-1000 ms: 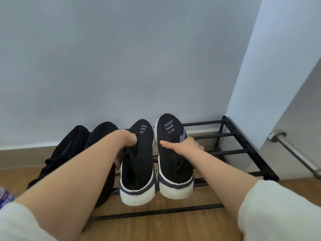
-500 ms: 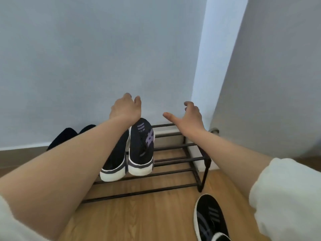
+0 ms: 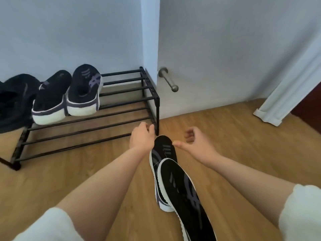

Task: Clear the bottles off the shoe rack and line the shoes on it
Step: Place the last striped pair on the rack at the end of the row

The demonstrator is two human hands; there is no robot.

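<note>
Head view, running from the left edge across: a dark pair of shoes (image 3: 15, 100) sits at the far left of the frame on the black metal shoe rack (image 3: 121, 101), partly cut off by the edge. Just right of it, a black pair with white soles (image 3: 67, 94) rests on the top bars, toes toward the wall, the two shoes side by side and touching. The right half of the rack's top tier is bare bars. The rack stands on a wooden floor (image 3: 234, 136) against a pale wall, its right end close to a wall corner where a metal door stopper (image 3: 168, 80) sticks out.

Lower centre, the left hand (image 3: 141, 137) hovers just in front of the rack's right front leg, fingers curled loosely downward, holding nothing. Directly below and right of it lie two more black shoes with white soles on the floor: the farther shoe (image 3: 164, 153) points its toe toward the rack leg, and the nearer shoe (image 3: 184, 197) overlaps its heel end and runs to the bottom edge.

Right of the farther shoe's toe, the right hand (image 3: 196, 145) hangs above the floor, thumb stretched toward the shoe, fingers half curled, empty. White sleeves (image 3: 302, 211) show at both lower corners. A white door frame (image 3: 284, 94) rises at the right.
</note>
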